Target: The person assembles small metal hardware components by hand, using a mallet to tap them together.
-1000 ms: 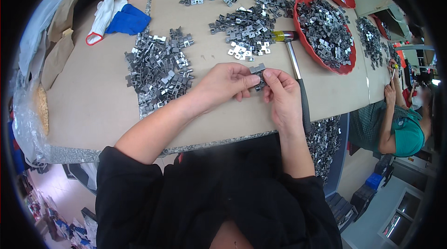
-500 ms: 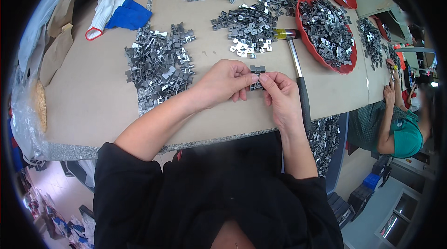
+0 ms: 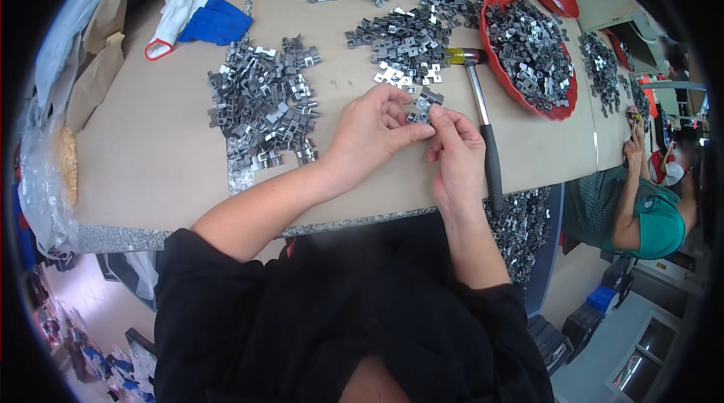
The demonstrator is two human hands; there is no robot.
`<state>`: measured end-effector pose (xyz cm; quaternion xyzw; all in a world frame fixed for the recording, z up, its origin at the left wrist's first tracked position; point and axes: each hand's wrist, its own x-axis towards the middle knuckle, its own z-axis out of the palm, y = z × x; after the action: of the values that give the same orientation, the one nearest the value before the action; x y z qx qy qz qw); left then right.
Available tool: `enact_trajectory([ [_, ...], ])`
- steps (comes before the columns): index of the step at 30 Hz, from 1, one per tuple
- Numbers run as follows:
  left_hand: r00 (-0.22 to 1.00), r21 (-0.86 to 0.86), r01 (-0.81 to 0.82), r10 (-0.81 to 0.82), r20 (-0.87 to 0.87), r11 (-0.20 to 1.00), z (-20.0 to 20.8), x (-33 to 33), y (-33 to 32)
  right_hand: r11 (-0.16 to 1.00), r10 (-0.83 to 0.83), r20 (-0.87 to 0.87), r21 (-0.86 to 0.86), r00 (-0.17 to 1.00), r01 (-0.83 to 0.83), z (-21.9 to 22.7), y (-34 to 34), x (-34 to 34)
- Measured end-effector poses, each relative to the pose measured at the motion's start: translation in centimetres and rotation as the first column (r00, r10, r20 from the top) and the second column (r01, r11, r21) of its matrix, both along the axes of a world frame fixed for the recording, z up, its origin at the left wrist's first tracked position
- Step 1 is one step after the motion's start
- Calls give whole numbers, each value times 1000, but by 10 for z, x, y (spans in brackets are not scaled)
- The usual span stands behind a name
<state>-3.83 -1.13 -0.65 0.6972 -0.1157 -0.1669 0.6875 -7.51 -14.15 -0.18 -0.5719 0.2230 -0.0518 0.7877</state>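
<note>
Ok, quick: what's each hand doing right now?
Left hand: closed, fingers pinching the metal clip.
Right hand: closed, fingertips on the same clip from the other side.

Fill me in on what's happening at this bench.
A person in black sleeves holds a small metal bracket between both hands: left hand, right hand, just above the bench. A heap of brackets lies to the left, a hammer beside the right hand, and a red tray full of brackets beyond it.
</note>
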Motion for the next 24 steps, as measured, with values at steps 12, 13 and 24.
enact_trajectory([
  [12, 854, -190, 342, -389, -346, 920, 2, 21, 14, 982, 188, -3, -32, 982, -188, 3, -9, -4],
  [13, 852, -191, 342, -389, -350, 920, 0, 22, 14, 982, 188, -6, -30, 982, -188, 2, -10, -5],
  [24, 912, -213, 248, -302, -278, 945, -5, 16, 6, 978, 193, 11, -81, 981, -191, -2, -9, -6],
])
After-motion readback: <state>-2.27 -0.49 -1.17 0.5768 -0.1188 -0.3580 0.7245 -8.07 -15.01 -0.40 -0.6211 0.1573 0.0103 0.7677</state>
